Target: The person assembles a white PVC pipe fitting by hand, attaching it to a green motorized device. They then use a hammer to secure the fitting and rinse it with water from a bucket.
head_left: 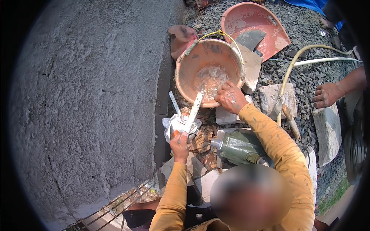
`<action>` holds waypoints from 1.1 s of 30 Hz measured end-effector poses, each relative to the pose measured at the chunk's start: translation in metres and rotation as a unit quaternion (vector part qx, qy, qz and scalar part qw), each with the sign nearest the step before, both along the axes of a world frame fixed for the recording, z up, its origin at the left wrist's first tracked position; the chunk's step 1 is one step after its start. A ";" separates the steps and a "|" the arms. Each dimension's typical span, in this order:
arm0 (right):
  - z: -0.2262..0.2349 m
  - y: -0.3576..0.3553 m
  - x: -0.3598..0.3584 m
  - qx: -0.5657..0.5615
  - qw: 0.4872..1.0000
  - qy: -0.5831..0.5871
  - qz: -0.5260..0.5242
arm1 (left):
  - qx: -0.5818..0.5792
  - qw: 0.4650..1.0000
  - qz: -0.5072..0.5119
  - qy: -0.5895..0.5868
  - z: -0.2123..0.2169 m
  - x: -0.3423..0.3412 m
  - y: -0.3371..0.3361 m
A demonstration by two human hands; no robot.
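Note:
A round orange-brown bucket [184,81] with a yellow rope on its rim holds rippling water [212,79]. My right hand [231,98] is closed over the bucket's near right rim, its fingers curling to the inside. My left hand [179,147] is closed around the near end of a long, flat white strip [195,104] spattered with specks. The strip's far end reaches over the near rim of the bucket. Something orange shows beside the left fingers, too covered to name. A crumpled white bag [169,126] lies by that hand, with a second narrow white strip [174,102] behind it.
A rough grey cement wall [92,88] fills the left. Behind the bucket lies a broken red basin [246,17] on gravel. A green power tool [237,148] rests near my right forearm. Stone slabs, a hose [287,75] and another person's bare foot [327,94] are at right.

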State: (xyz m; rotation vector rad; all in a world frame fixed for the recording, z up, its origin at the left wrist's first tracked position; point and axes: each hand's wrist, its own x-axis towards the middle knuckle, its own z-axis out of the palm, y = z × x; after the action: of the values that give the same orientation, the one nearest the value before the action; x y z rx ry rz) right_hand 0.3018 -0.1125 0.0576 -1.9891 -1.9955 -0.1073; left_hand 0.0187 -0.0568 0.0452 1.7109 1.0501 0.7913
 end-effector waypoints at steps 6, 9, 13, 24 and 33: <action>-0.005 -0.023 0.011 -0.065 0.997 -0.022 -0.024 | -0.049 0.994 -0.025 -0.093 0.135 0.023 -0.003; -0.003 -0.025 0.014 -0.054 0.998 -0.003 -0.022 | -0.029 0.995 -0.031 -0.086 0.134 0.028 0.004; -0.004 -0.004 -0.002 -0.019 1.000 -0.003 -0.008 | 0.035 0.996 -0.046 0.071 0.023 0.009 0.002; -0.003 -0.022 0.010 -0.062 0.998 -0.012 -0.025 | -0.043 0.986 -0.052 -0.154 0.152 0.028 0.002; 0.002 -0.004 0.000 -0.069 0.998 -0.004 -0.003 | -0.054 0.998 -0.013 -0.008 0.042 0.008 0.010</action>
State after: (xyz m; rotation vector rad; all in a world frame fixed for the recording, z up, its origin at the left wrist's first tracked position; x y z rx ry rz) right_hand 0.3021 -0.1169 0.0595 -2.0807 -2.0543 0.0225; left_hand 0.0265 -0.0472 0.0875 1.6211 1.0388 0.7187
